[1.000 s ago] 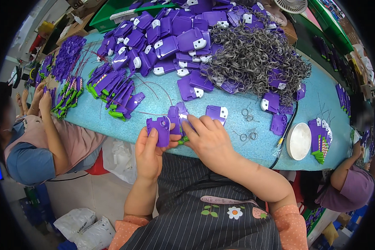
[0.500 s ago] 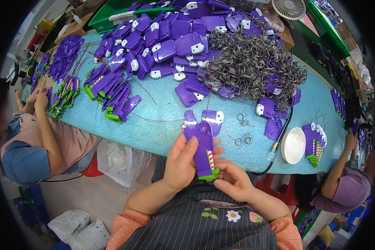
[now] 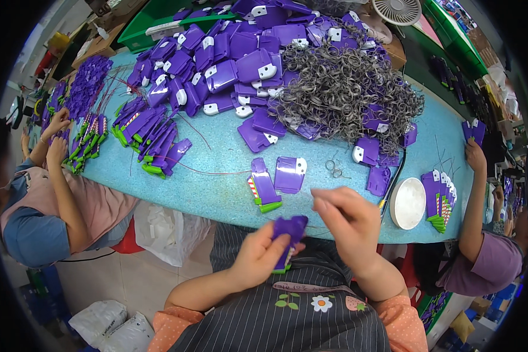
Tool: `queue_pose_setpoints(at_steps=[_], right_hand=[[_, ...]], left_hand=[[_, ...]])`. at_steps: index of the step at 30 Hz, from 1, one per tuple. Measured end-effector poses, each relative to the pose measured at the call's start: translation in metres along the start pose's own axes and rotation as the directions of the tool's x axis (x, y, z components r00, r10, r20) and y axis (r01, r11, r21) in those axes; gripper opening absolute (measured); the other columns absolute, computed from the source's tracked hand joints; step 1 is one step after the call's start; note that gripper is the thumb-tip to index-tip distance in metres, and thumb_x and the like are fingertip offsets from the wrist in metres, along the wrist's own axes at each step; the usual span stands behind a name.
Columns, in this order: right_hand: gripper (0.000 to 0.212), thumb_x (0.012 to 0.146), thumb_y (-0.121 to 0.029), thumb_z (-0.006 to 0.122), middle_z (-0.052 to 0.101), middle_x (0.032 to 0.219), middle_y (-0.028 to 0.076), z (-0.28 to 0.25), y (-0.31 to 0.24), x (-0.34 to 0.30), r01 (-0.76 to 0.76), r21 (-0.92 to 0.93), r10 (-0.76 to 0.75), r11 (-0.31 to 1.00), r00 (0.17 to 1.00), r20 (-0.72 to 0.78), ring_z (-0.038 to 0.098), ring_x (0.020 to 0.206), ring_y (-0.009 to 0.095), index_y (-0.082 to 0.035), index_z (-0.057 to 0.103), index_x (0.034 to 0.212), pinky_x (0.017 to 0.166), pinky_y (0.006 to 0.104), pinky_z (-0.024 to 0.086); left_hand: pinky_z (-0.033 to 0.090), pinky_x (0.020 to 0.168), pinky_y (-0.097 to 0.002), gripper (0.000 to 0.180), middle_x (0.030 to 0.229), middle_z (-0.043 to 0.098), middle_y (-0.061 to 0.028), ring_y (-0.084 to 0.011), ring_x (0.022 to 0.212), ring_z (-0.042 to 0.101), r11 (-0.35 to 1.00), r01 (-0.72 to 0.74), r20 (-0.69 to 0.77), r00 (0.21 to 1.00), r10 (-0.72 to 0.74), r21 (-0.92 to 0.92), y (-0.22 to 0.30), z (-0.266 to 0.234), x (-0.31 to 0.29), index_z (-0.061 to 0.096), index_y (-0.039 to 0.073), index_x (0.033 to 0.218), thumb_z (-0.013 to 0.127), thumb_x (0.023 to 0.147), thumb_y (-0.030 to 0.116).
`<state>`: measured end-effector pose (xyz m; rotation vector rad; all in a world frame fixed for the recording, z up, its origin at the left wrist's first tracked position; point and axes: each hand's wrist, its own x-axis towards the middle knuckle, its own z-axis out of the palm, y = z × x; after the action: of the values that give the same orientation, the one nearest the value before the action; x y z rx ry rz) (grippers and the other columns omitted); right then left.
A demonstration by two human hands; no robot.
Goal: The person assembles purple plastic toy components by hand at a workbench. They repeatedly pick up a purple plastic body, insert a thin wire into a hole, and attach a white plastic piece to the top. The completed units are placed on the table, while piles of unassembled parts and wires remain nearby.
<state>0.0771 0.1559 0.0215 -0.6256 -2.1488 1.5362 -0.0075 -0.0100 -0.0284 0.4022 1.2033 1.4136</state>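
Note:
My left hand [image 3: 257, 253] is closed around a purple plastic part [image 3: 290, 227] with a green end, held low over my apron. Raised above the table's front edge, my right hand [image 3: 353, 222] has its thumb and forefinger pinched together; whatever is between them is too small to make out. Just beyond my hands lies a purple part [image 3: 265, 182] with a striped side and green end. Beside it is a flat purple cover [image 3: 288, 176] with a white corner. Small metal torsion springs [image 3: 335, 169] rest on the table to the right, beyond my right hand.
Purple covers [image 3: 217, 70] form a large heap at the back, next to a tangled mound of springs [image 3: 352, 88]. Stacked green-ended parts [image 3: 149, 132] lie left. A white bowl [image 3: 408, 203] and fanned parts [image 3: 439, 196] stand right. People work at both sides.
My left hand has drawn its purple part down toward my apron. My right hand has left that part and risen to the right, over where the nearer springs lay.

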Motion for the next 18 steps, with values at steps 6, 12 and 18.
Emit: queue_pose_setpoints(at_steps=[6,12,18], right_hand=[[0.019,0.067,0.004,0.071,0.057,0.066,0.007,0.012,0.005,-0.024,0.386,-0.319,-0.441,0.866,0.889,-0.124,0.054,0.049,0.019,0.000,0.064,0.084,0.041,0.0282,0.039],[0.020,0.065,0.003,0.071,0.052,0.060,0.006,0.012,0.008,-0.030,0.365,-0.403,-0.431,0.839,0.899,-0.084,0.051,0.046,0.018,-0.001,0.064,0.083,0.040,0.0284,0.038],[0.017,0.066,0.002,0.071,0.052,0.059,0.006,0.011,0.010,-0.032,0.299,-0.391,-0.358,0.870,0.930,-0.085,0.051,0.045,0.019,-0.002,0.063,0.081,0.040,0.0294,0.037]], left_hand=[[0.046,0.092,-0.0306,0.033,0.119,0.055,-0.0136,-0.0187,0.104,0.058,0.945,-0.281,-0.019,0.959,0.282,-0.164,0.014,0.011,-0.005,0.039,-0.004,0.127,0.041,0.097,0.010],[0.046,0.082,-0.0225,0.031,0.111,0.059,-0.0090,-0.0074,0.094,0.055,0.948,-0.317,-0.066,0.946,0.316,-0.008,0.006,0.016,-0.009,0.046,-0.004,0.124,0.043,0.097,0.010],[0.050,0.068,-0.0222,0.029,0.093,0.067,-0.0070,-0.0074,0.076,0.060,0.904,-0.315,-0.079,0.933,0.351,0.288,0.001,0.012,-0.010,0.050,-0.006,0.118,0.048,0.094,0.009]])
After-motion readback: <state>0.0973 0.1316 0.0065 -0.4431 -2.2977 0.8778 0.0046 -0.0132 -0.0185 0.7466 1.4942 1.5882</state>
